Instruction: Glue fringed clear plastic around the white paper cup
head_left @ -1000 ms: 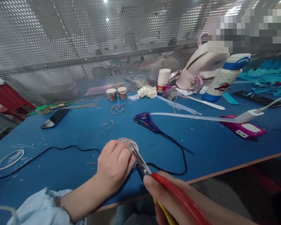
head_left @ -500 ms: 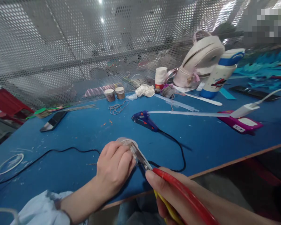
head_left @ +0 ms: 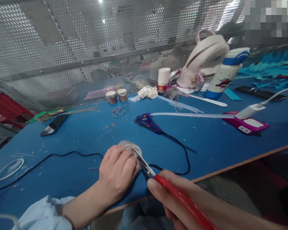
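From my remote seat I saw the left hand [head_left: 116, 174] low over the near edge of the blue table [head_left: 86, 134], its fingers clamped round a clear piece [head_left: 128, 146] that showed just above the knuckles. The right hand [head_left: 172, 198] had its fingers closed on the red handle of the scissors [head_left: 144, 164], whose blades touched the piece's right edge. I could not tell how far the blades were parted. Beyond the hands lay a blue glue gun [head_left: 147, 122], its black cord [head_left: 184, 153] looping toward them.
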A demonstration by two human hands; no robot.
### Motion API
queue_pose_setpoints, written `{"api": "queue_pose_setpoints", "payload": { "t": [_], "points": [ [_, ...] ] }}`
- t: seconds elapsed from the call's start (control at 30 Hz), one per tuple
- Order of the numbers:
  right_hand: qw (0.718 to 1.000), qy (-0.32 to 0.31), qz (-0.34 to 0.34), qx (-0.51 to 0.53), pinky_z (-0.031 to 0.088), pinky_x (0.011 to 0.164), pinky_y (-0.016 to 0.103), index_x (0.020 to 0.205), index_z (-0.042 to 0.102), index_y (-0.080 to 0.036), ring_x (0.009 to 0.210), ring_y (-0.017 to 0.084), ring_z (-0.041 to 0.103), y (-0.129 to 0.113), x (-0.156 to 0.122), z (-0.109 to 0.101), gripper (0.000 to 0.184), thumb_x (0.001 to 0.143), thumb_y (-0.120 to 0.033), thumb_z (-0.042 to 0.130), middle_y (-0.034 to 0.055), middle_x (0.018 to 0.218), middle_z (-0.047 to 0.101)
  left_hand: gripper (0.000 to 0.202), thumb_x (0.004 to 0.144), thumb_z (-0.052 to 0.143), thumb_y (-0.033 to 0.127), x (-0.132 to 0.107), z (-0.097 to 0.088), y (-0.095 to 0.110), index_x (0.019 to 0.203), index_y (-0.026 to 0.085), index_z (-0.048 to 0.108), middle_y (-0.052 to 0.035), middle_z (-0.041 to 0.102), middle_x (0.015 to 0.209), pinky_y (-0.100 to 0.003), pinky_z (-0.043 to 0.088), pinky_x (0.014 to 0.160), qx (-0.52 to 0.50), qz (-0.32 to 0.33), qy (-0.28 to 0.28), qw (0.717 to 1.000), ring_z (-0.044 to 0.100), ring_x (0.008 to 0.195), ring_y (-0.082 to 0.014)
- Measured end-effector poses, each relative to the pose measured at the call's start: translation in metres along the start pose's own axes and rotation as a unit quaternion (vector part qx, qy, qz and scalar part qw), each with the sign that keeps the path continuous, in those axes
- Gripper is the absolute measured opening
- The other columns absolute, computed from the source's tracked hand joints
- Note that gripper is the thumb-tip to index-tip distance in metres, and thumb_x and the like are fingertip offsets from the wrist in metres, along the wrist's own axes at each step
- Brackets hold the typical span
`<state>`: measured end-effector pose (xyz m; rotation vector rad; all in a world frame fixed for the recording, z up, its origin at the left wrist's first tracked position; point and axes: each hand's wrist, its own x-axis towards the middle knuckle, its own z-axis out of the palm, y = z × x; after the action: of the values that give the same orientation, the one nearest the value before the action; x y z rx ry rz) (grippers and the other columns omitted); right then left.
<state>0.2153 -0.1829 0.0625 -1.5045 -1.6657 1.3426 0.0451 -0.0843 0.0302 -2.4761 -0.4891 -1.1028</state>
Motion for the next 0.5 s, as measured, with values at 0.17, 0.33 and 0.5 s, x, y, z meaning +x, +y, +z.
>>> {"api": "queue_pose_setpoints", "payload": {
  "t": [0.17, 0.33, 0.5],
  "points": [
    [0.997, 0.016, -0.076, 0.000, 0.042, 0.057, 0.027, 0.067, 0.049, -0.023, 0.063, 0.015, 0.053, 0.013, 0.005, 0.010, 0.044, 0.094, -0.052, 0.029, -0.0016, 0.055, 0.043, 0.011, 0.074, 0.068, 0.008, 0.001, 0.000, 0.001, 0.076, 0.012, 0.058, -0.0085, 0.068, 0.074, -0.041, 0.051, 0.075, -0.004, -0.003, 0.000, 1.000, 0.054, 0.076, -0.0217],
    [0.997, -0.016, -0.059, 0.046, 0.046, 0.059, 0.025, 0.074, 0.056, -0.023, 0.073, 0.016, 0.057, 0.019, -0.004, 0.003, 0.041, 0.094, -0.051, 0.034, 0.0005, 0.062, 0.055, 0.011, 0.074, 0.067, 0.007, 0.001, -0.001, 0.001, 0.074, 0.012, 0.057, -0.0083, 0.068, 0.072, -0.041, 0.051, 0.073, -0.014, -0.007, -0.006, 1.000, 0.055, 0.075, -0.0213],
    [0.992, -0.047, -0.011, 0.114, 0.047, 0.059, 0.022, 0.085, 0.062, -0.021, 0.080, 0.016, 0.060, 0.020, -0.025, -0.006, 0.037, 0.091, -0.053, 0.044, 0.0026, 0.073, 0.063, 0.011, 0.074, 0.067, 0.007, 0.001, -0.001, 0.001, 0.074, 0.012, 0.057, -0.0092, 0.068, 0.072, -0.042, 0.052, 0.074, -0.017, -0.003, -0.006, 1.000, 0.055, 0.075, -0.0219]
  ]
}}
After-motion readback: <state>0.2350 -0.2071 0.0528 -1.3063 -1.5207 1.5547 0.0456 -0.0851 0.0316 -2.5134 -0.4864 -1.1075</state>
